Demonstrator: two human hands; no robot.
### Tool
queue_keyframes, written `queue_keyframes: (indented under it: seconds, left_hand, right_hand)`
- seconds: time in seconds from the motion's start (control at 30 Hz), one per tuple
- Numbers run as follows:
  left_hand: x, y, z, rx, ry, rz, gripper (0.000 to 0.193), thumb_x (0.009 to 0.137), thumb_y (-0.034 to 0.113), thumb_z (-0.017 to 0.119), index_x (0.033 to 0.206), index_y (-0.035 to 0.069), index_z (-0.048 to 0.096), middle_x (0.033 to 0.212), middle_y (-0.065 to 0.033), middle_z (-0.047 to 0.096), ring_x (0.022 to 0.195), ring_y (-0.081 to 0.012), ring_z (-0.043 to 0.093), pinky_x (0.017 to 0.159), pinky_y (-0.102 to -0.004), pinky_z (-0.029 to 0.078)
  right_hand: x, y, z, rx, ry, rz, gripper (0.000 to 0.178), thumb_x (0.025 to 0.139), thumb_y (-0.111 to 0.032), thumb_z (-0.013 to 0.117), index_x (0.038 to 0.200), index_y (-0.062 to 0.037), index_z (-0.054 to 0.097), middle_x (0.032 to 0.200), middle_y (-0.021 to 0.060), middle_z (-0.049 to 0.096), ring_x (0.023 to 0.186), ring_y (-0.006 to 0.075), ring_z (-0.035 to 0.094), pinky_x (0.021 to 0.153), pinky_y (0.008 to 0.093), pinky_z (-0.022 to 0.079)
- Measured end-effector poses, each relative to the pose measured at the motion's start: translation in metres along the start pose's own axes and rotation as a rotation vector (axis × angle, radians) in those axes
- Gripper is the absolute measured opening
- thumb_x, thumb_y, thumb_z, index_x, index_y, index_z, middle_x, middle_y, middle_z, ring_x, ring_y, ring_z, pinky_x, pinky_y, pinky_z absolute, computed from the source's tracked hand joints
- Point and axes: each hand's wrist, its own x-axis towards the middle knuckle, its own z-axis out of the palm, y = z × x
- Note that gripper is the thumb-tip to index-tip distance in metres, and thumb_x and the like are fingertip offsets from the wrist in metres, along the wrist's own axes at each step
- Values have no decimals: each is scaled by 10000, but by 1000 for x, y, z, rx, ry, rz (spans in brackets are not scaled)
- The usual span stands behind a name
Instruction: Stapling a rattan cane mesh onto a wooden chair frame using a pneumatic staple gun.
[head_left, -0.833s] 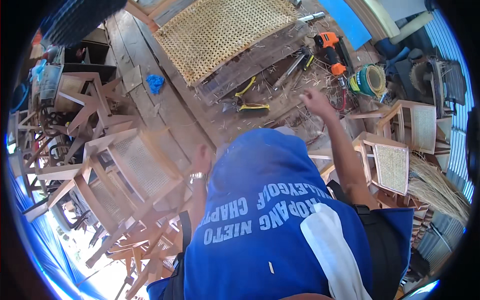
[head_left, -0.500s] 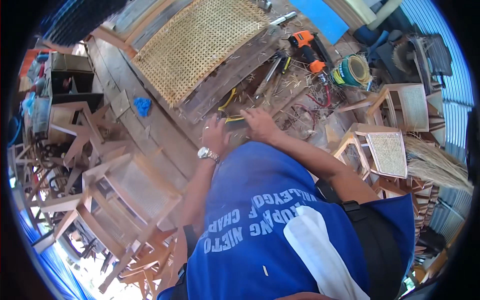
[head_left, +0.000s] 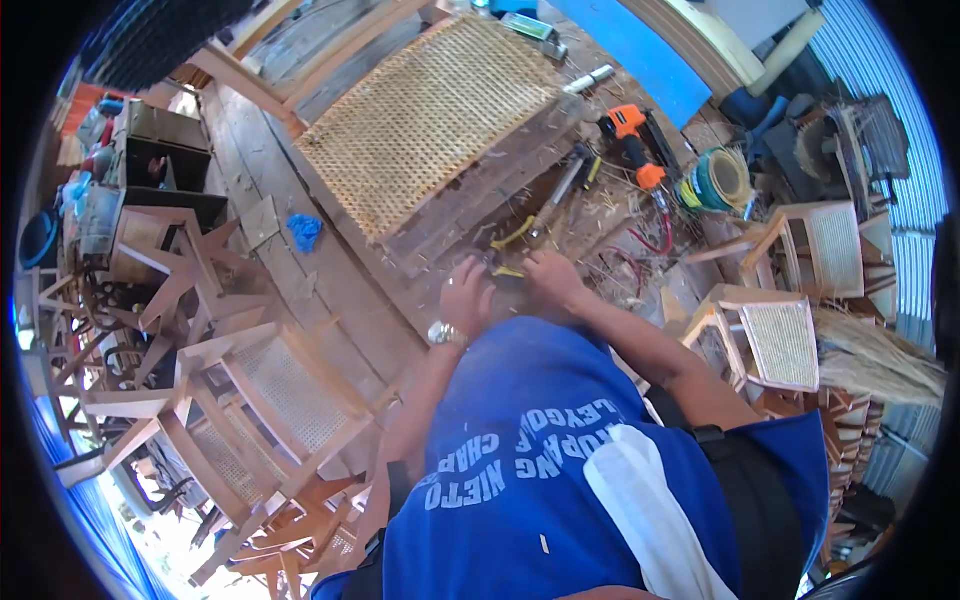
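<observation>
My left hand [head_left: 467,297], with a watch [head_left: 447,333] on the wrist, is low in front of my body with its fingers bent together. My right hand [head_left: 552,278] is close beside it, fingers curled; what either holds is too small to make out. In the gap between them shows a yellow strip [head_left: 508,271]. Just beyond is a curved yellow handle [head_left: 515,235], seemingly of the same hand tool. Past the hands, a woven cane panel [head_left: 430,120] lies on a wooden frame [head_left: 490,190].
An orange and black nail gun [head_left: 637,145] with a red hose [head_left: 662,225] lies right of the panel, near a green roll [head_left: 715,180]. Cane-backed chairs [head_left: 775,335] stand right; wooden chair frames [head_left: 270,400] stand left. A blue crumpled piece [head_left: 304,232] lies on planks.
The scene has shifted right and slightly down in view. My right hand's fingers, stretched out before, are now curled in. My left hand stays beside the yellow tool.
</observation>
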Motion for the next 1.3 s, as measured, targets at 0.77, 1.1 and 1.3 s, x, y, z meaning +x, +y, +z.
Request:
queue_keyframes:
  seconds: [0.77,1.1,1.3]
  left_hand:
    - [44,-183,-123,-752,605,-794,488,1032,321,570,1370,-19,477,1232,-118,614,1068,-160,633,911,-295,515]
    - [153,-190,-135,-567,552,-866,655,956,428,651,1373,-52,491,1280,-177,622,1126,-250,636,960,-355,498]
    - [135,-241,-137,-786,574,-793,452,1020,306,593,1316,-32,541,1169,-100,655,1027,-166,626,904,-302,496]
  right_hand:
    - [31,29,-31,-190,-275,971,1012,890,-703,504,1506,76,310,1487,380,301,1396,508,303,1175,511,255]
    - [26,70,-45,-24,-272,944,887,890,-691,529,1337,74,549,1280,352,552,1250,449,526,1084,442,407]
    - [45,102,-132,101,91,1131,724,902,-532,641,1321,53,569,1169,301,646,1161,406,608,1017,453,459]
